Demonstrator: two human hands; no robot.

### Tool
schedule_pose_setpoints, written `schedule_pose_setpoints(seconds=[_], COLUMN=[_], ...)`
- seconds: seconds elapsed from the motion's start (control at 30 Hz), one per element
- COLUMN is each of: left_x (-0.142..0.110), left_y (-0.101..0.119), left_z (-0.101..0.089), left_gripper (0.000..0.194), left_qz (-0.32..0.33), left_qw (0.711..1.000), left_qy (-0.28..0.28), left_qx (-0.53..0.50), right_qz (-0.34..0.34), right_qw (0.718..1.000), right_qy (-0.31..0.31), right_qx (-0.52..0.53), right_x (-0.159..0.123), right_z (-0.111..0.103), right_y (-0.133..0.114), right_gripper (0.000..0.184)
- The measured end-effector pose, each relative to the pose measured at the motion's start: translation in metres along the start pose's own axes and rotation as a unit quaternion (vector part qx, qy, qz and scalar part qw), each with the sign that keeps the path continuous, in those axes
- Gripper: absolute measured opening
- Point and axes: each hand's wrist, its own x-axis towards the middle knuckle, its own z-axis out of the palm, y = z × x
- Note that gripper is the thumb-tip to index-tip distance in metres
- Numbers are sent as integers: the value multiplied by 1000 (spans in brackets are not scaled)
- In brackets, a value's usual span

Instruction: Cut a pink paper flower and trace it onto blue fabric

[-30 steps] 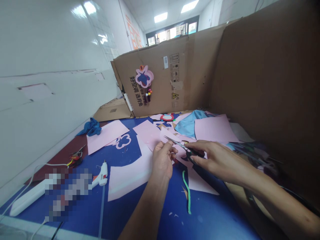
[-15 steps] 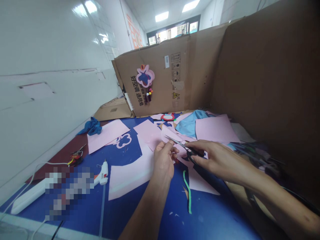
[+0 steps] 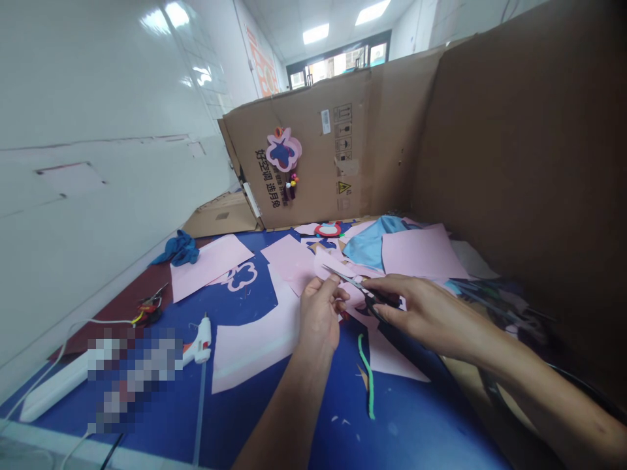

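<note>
My right hand point(image 3: 426, 313) is closed around the black handles of a pair of scissors point(image 3: 371, 301), whose narrow blades point up and to the left. Beside the blade tips, my left hand point(image 3: 319, 313) has its thumb and fingers pinched on a piece of pink paper point(image 3: 332, 258). The blades lie along that paper just above the left thumb. How much of the paper is in the left fingers is partly hidden by the hand. Below the hands, a green fuzzy strip point(image 3: 367, 378) lies on the blue table point(image 3: 406, 431).
Pink sheets point(image 3: 255, 346) spread over the table. A hot glue gun point(image 3: 200, 341), red-and-yellow tool point(image 3: 151, 307) and blue cloth point(image 3: 180, 249) are at left. Light blue fabric point(image 3: 372, 241) lies beyond the hands. Cardboard walls point(image 3: 386, 143) stand at back and right, with a pink flower ornament point(image 3: 296, 151).
Almost nothing differs. Both hands, the scissors and the paper keep nearly the same places, with only a very slight shift of the view.
</note>
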Motion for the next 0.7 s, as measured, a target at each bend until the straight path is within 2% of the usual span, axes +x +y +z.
schedule_pose_setpoints(seconds=[0.7], left_x=[0], left_y=[-1], left_z=[0], left_gripper=[39], left_qz=[-3], left_qw=[1000], left_qy=[12], left_qx=[4], right_qz=[-7], right_qw=[1000], right_qy=[7], right_qx=[2], right_x=[1], right_z=[3], right_y=[2], right_gripper=[42])
